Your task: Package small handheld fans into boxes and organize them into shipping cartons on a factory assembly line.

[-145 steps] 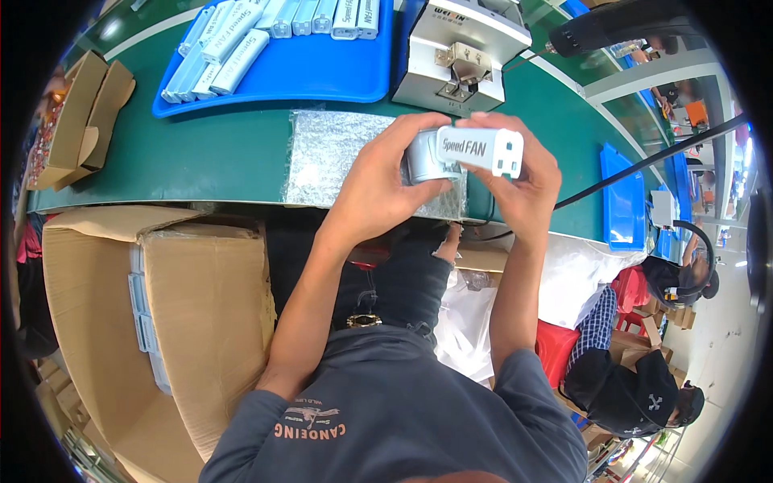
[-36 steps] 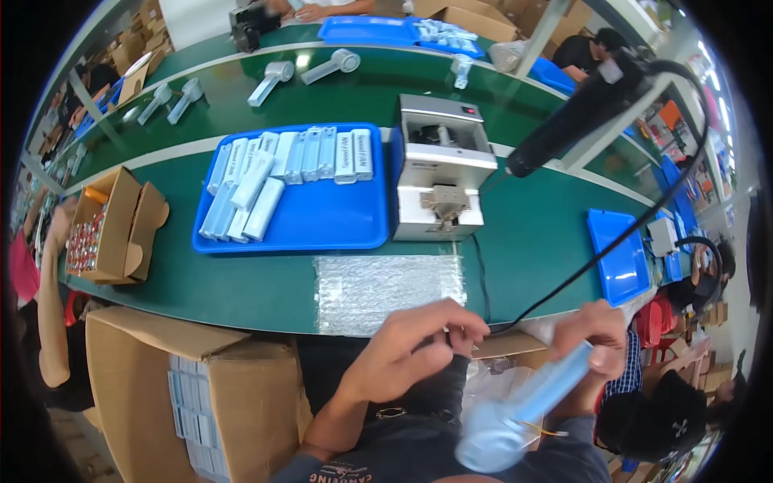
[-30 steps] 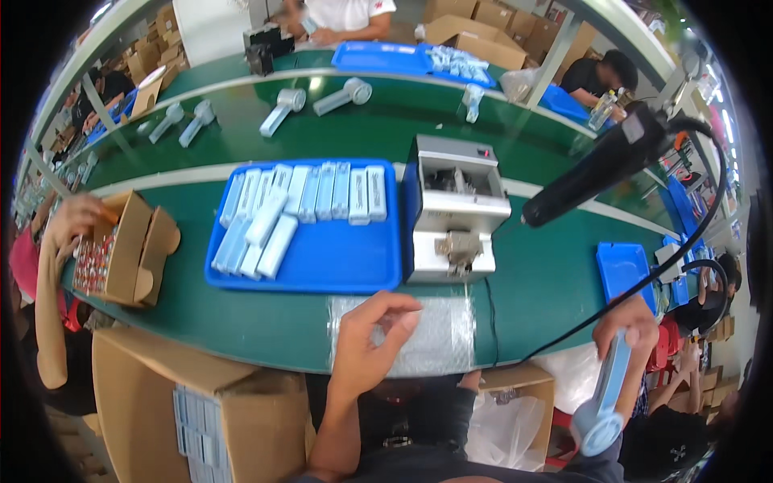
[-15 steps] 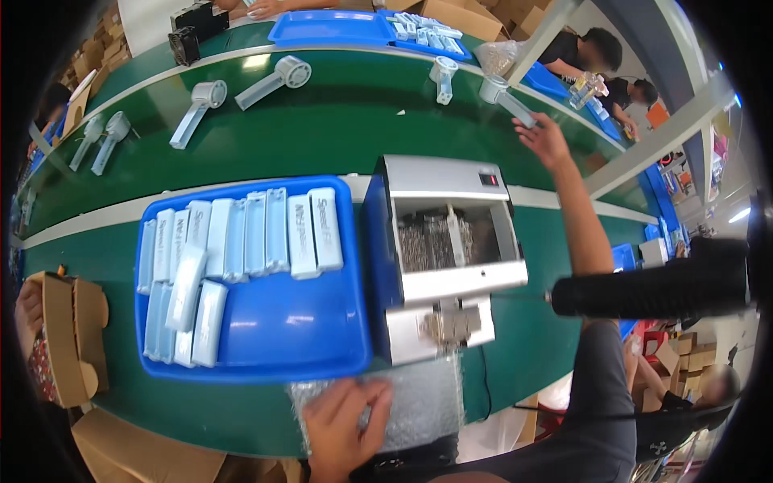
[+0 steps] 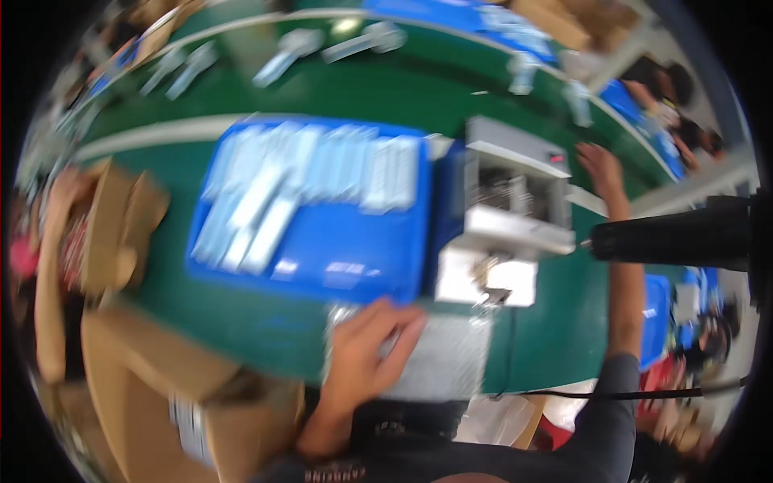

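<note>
our left hand over the silvery plastic sheet, thumb and fingers bowed apart, our right arm outstretched, right hand spread near the pale-blue plastic fan on the green belt

Casings: blurred now, details lost.
Clear mat: partly hidden by the left hand.
Right hand: fingers blurred.
Black tool: cut off at right.
</note>
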A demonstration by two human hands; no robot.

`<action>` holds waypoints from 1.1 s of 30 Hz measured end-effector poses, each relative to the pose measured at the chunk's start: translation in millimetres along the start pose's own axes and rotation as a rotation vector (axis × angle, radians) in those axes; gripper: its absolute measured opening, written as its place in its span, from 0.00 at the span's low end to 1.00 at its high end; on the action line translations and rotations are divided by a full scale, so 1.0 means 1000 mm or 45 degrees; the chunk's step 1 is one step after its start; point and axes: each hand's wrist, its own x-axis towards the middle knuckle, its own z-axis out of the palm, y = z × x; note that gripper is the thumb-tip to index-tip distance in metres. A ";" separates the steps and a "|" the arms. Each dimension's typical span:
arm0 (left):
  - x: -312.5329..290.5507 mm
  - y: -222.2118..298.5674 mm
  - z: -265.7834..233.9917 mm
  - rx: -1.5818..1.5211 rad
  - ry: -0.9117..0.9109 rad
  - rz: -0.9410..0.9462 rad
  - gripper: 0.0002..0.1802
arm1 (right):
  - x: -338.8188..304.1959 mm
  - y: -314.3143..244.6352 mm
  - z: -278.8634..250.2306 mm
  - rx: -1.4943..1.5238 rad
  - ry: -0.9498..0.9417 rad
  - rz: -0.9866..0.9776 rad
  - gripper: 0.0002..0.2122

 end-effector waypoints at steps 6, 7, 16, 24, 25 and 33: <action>0.041 0.003 -0.024 0.098 0.592 0.363 0.08 | -0.065 -0.113 -0.133 -0.856 -0.014 -0.194 0.20; 0.047 -0.008 -0.033 0.331 0.716 0.349 0.11 | -0.082 -0.122 -0.114 -0.828 0.015 -0.173 0.20; 0.076 -0.134 -0.123 0.983 0.779 -0.005 0.38 | -0.264 -0.255 0.099 -1.903 -0.448 -0.106 0.14; 0.109 -0.141 -0.125 1.151 0.667 -0.159 0.28 | -0.423 -0.177 -0.153 -2.240 0.478 -0.018 0.16; 0.103 -0.137 -0.125 1.159 0.704 -0.155 0.25 | -0.439 -0.158 -0.164 -2.125 0.654 -0.090 0.17; 0.019 -0.045 -0.063 -0.017 0.646 0.276 0.15 | -0.532 -0.041 -0.021 -0.926 1.275 -0.391 0.08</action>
